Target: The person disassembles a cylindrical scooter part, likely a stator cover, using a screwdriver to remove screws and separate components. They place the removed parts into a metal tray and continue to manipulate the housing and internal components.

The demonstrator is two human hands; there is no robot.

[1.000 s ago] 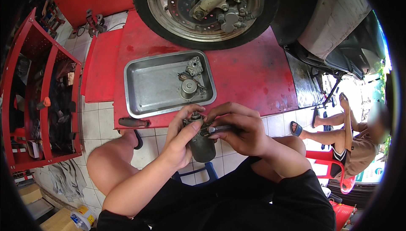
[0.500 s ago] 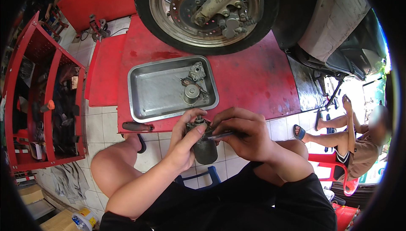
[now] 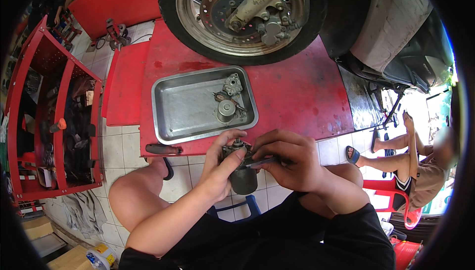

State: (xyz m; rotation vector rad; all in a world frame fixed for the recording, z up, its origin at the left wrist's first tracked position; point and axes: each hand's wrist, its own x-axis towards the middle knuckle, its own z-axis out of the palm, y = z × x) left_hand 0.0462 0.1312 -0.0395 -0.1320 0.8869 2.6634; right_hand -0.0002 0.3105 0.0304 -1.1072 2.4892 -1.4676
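Observation:
My left hand (image 3: 220, 173) is closed around a dark cylindrical motor (image 3: 243, 183), held upright with a toothed shaft at its top. My right hand (image 3: 292, 161) is closed on a slim dark metal tool (image 3: 262, 161) against the motor's upper side; its fingertips partly hide that spot. Beyond my hands, a steel tray (image 3: 180, 112) holds a cast metal part (image 3: 232, 84), a round metal housing (image 3: 226, 110) and smaller pieces. A tool handle (image 3: 159, 148) lies on the near edge of the red platform (image 3: 302, 102).
A scooter's front wheel (image 3: 193, 37) stands on the platform, its dark bodywork at right. A red shelf rack (image 3: 64, 171) is at left. Another person (image 3: 423, 181) sits on a red chair at right, legs stretched out. A blue stool (image 3: 237, 203) is below me.
The whole view has shifted slightly, putting the surroundings a little lower and further right. My hands stay on the motor and slim tool, with slight movement of my right fingers.

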